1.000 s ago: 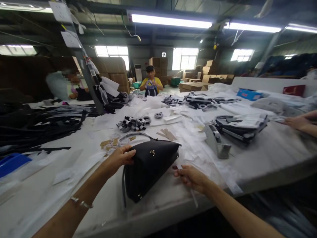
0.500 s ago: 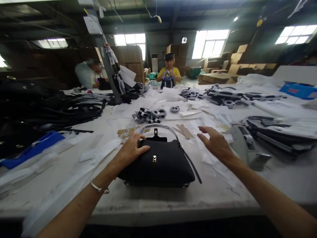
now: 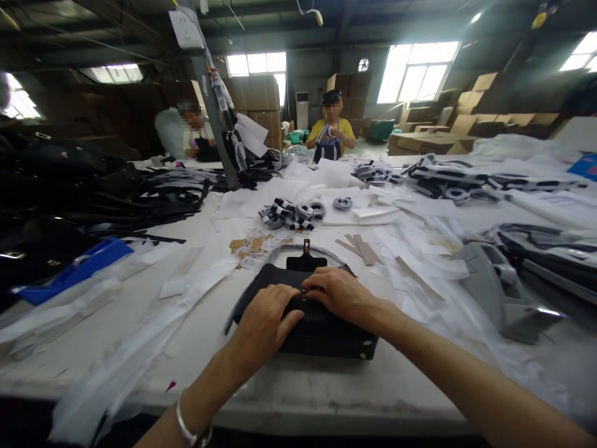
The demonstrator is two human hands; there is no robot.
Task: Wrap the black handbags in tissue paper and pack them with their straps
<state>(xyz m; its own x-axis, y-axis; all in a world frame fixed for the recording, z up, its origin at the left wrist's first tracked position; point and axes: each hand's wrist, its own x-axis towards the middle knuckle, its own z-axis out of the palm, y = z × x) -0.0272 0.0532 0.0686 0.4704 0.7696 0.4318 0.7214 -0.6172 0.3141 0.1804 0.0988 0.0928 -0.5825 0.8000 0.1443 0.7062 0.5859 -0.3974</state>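
Black bag [image 3: 321, 339] on the white worktable [image 3: 261, 389], near its front edge, directly before the wearer; its flap [image 3: 306, 262] extends away from the wearer, metal-tipped tab outermost; left hand [image 3: 268, 314] rests on the bag, thumb and forefinger a little apart, fingertips at the metal clasp [image 3: 305, 295]; right hand [image 3: 342, 291] meets it from the other side, fingers bent close together; whether either pinches the clasp, cannot tell; beyond the bag, brown strips [image 3: 366, 250] and grey coils [image 3: 291, 214]; grey tape dispenser [image 3: 485, 286] to the right; co-worker in yellow [image 3: 346, 129] across the table.
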